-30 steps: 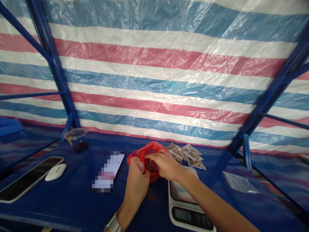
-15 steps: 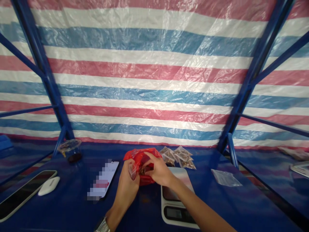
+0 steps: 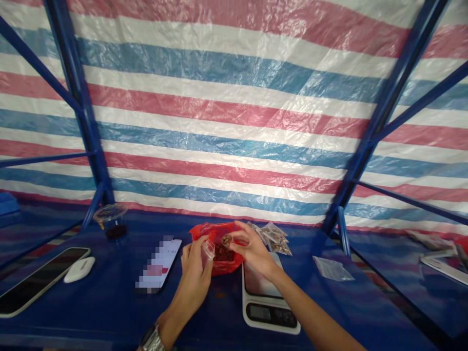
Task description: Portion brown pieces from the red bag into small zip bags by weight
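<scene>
A red plastic bag [image 3: 228,268] stands with its mouth open, and dark reddish-brown dried pieces [image 3: 224,253] show inside. At its left edge, my left hand [image 3: 195,268] is closed on a small clear plastic bag [image 3: 209,249]. Over the opening, my right hand [image 3: 252,248] pinches a few brown pieces [image 3: 226,240] between thumb and fingers; their exact kind is too small to make out. Just right of the red bag lies a white kitchen scale [image 3: 270,317], partly covered by my right forearm.
Filled small clear bags [image 3: 276,239] lie behind the scale, a flat clear bag [image 3: 332,269] to the right. On the left are a lit phone [image 3: 161,265], a dark phone [image 3: 40,282], a white earbud case [image 3: 79,269] and a plastic cup [image 3: 113,222]. Blue frame posts [image 3: 387,117] flank the table.
My right hand has risen out of the red bag with brown pieces in its fingers. The bag's mouth is wider, showing its contents. The camera view has shifted slightly.
</scene>
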Demonstrator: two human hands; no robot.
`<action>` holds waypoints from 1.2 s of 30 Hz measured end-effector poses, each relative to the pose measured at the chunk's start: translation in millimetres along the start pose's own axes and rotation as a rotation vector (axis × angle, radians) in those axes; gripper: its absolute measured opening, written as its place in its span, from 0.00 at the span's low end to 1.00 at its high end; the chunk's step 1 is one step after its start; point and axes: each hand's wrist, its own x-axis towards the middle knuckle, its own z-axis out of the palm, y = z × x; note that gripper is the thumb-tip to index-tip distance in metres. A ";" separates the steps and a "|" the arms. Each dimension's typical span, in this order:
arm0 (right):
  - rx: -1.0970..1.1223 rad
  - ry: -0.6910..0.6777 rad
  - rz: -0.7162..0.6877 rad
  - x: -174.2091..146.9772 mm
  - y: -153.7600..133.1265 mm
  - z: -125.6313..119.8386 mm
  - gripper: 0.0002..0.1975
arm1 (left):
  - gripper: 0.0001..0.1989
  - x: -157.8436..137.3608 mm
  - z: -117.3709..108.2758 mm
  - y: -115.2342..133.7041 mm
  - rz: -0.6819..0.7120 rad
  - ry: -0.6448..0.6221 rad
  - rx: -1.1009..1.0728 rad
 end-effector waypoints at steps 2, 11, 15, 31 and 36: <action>0.042 -0.025 -0.026 -0.3 -4.4 -0.4 0.37 | 0.22 4.6 7.7 -2.4 -0.011 -0.010 0.027; -0.566 -0.193 -0.182 -3.0 -40.6 11.4 0.36 | 0.27 12.0 34.3 1.3 0.012 -0.099 0.002; -0.808 -0.266 -0.270 -8.1 -58.8 11.5 0.37 | 0.28 11.2 40.8 2.8 -0.010 -0.111 -0.028; -0.951 -0.329 -0.533 10.1 -69.2 3.9 0.35 | 0.26 21.3 36.7 8.5 -0.164 -0.005 -0.322; -0.923 -0.356 -0.589 18.0 -77.6 5.3 0.36 | 0.27 23.2 33.0 9.1 -0.138 0.004 -0.428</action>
